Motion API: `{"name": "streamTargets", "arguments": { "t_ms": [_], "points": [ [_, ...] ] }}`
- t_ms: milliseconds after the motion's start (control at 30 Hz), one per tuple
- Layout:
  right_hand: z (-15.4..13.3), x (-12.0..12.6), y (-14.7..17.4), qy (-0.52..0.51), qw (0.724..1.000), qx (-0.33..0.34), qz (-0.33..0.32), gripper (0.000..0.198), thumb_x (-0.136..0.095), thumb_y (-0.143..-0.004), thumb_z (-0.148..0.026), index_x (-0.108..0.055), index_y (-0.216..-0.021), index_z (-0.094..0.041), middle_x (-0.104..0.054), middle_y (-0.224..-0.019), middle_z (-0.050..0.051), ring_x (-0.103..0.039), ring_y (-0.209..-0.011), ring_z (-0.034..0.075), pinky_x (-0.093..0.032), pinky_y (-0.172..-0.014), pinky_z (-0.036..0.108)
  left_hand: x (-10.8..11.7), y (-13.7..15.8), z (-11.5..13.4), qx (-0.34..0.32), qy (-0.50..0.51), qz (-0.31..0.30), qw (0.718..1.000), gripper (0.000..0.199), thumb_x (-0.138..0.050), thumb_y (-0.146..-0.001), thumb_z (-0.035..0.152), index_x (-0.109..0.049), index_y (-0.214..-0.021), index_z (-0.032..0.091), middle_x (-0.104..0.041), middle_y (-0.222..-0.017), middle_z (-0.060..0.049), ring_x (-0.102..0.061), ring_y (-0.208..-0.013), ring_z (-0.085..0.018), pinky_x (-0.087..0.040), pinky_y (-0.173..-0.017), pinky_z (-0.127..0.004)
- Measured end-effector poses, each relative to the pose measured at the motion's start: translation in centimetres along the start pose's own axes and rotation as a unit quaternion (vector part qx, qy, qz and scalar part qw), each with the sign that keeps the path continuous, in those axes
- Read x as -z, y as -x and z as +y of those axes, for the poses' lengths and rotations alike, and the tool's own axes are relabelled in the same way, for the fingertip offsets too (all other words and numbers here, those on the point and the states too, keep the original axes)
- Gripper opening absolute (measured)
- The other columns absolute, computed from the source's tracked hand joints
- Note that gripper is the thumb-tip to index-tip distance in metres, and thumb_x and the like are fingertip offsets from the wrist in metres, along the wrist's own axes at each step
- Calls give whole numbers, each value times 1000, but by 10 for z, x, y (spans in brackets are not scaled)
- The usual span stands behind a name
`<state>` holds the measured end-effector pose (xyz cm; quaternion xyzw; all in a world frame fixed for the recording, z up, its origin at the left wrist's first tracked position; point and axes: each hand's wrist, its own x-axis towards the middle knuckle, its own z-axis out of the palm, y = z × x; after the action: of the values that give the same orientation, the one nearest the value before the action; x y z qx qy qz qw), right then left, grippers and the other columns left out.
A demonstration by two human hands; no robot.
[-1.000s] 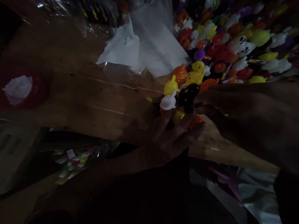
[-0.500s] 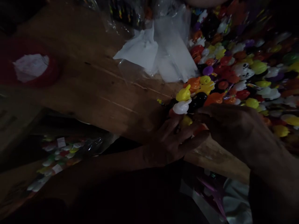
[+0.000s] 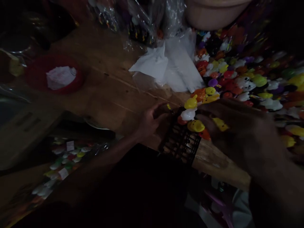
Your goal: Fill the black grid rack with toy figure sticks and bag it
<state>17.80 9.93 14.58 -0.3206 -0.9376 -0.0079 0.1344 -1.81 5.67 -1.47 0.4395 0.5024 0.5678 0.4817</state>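
Observation:
A black slotted rack (image 3: 181, 142) lies at the table's edge. Small plastic figures sit along its far part: a yellow one (image 3: 191, 102), a white one (image 3: 188, 114), a yellow one with dark marks (image 3: 196, 126) and an orange one (image 3: 205, 134). My left hand (image 3: 150, 122) is beside the rack's left side, thumb and finger apart, holding nothing visible. My right hand (image 3: 239, 129) curls over the right side, its fingers closed around another yellow figure (image 3: 220, 124). Dim light and blur hide its exact fingertips.
A heap of colourful plastic figures (image 3: 247, 84) covers the right side. White sheets in clear plastic (image 3: 180, 63) lie behind the rack. A red bowl with paper (image 3: 79, 76) stands left, a pale tub (image 3: 213, 14) at the back. Bagged figures (image 3: 64, 158) lie lower left.
My left hand has drawn back from the figures to the rack's left side, uncovering the slots. The right hand now has a yellow figure in its fingers. The view has shifted slightly.

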Motion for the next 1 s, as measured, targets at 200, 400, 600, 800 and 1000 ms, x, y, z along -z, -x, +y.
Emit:
{"name": "streamTargets", "arguments": {
  "t_ms": [200,400,600,800,1000],
  "points": [
    [-2,-25,1,35,999,23,12,16,-54,-98,-26,-66,-103,-16,-72,-95,12,-65,-88,29,-51,-75,42,-5,-9,3,54,10,22,998,28,-70,-82,19,-68,-110,16,-75,-100,-5,-70,-93,-18,-57,-85,-30],
    [1,-20,8,-33,996,78,8,11,-52,-97,-16,-59,-102,-23,-70,-88,5,-62,-84,24,-44,-78,39,-14,-11,11,2,-19,-16,1000,8,-71,-84,21,-75,-91,19,-77,-95,-2,-71,-89,-17,-57,-87,-31],
    [4,-27,11,5,997,74,-25,10,-54,-98,-21,-58,-107,-20,-70,-94,8,-59,-89,25,-38,-82,39,-10,-20,6,-49,-97,-74,991,19,-71,-81,11,-78,-96,20,-78,-101,-3,-72,-98,-21,-56,-91,-32],
    [-3,-33,10,6,995,92,-41,13,-51,-101,-20,-60,-110,-20,-71,-87,4,-54,-82,21,-32,-79,36,1,-29,10,-97,-113,-143,978,20,-66,-85,14,-77,-100,21,-78,-103,-1,-72,-100,-19,-54,-92,-31],
    [-2,-34,8,-21,993,107,-42,13,-49,-103,-20,-61,-108,-22,-73,-88,3,-56,-84,20,-33,-80,36,-4,-34,13,-97,-52,-184,977,13,-68,-84,18,-77,-93,18,-78,-99,-4,-73,-96,-20,-55,-87,-28]
  ]
}}
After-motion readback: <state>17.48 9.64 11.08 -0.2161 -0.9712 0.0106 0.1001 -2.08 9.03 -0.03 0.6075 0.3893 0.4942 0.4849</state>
